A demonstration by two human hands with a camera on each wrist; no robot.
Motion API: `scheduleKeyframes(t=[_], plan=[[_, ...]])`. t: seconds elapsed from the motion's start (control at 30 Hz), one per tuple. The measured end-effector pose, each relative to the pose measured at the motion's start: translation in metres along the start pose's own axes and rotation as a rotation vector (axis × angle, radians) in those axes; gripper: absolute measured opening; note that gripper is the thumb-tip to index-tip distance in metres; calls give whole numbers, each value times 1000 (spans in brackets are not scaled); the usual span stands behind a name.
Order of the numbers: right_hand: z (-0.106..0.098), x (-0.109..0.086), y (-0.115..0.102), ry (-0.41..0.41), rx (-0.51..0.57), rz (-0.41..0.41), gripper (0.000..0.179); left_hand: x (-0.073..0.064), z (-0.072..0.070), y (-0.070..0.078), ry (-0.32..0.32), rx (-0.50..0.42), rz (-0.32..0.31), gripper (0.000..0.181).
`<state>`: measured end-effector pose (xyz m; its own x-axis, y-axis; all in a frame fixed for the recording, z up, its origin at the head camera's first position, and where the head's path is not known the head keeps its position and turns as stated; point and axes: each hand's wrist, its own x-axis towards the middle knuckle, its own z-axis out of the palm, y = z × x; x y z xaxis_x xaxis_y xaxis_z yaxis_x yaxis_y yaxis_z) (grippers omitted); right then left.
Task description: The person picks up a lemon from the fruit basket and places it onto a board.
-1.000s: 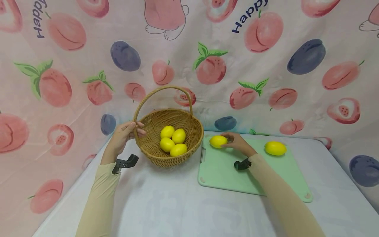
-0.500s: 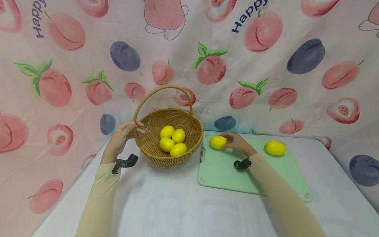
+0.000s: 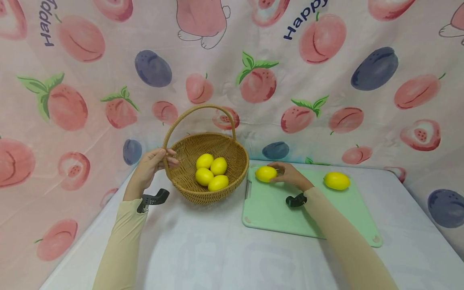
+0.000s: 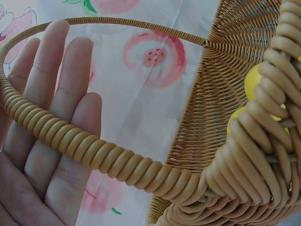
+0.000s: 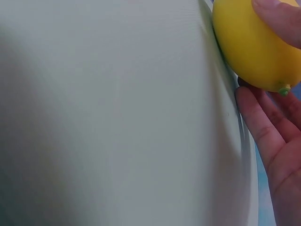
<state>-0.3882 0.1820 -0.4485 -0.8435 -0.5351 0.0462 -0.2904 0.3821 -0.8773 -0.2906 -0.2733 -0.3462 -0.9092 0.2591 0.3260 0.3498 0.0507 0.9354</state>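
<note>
My left hand (image 3: 150, 165) is at the left side of the wicker basket (image 3: 181, 189), touching its arched handle (image 4: 113, 162). In the left wrist view the handle crosses the nearly straight fingers (image 4: 70, 99); no thumb shows clearly there. Several yellow lemons (image 3: 218, 183) lie together inside the basket. My right hand (image 3: 290, 175) holds another lemon (image 3: 266, 174) at the far left corner of the green cutting board (image 3: 282, 217). The right wrist view has the thumb on one side of this lemon (image 5: 258, 47) and fingers beneath it. Whether it touches the board is unclear.
One more lemon (image 3: 336, 181) lies on the board's far right part. A white cloth (image 3: 203, 241) covers the table. Behind hangs a fruit-printed curtain (image 3: 217, 60), close to the basket and the board's far edge.
The right hand and its lemon have shifted very slightly left, toward the basket. My left hand, the basket and the other lemons have stayed where they were.
</note>
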Motion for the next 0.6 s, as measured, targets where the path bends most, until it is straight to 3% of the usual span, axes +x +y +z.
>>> scheduleKeyframes(t=[0.17, 0.33, 0.6], plan=[[-2, 3, 6, -17, -14, -4, 63, -1, 3, 6, -7, 0, -5, 37], [-3, 5, 9, -18, -10, 7, 70, 0, 0, -1, -3, 4, 5, 32], [-4, 4, 9, -34, -40, 3, 70, 0, 0, 0, -6, 3, 18, 31]])
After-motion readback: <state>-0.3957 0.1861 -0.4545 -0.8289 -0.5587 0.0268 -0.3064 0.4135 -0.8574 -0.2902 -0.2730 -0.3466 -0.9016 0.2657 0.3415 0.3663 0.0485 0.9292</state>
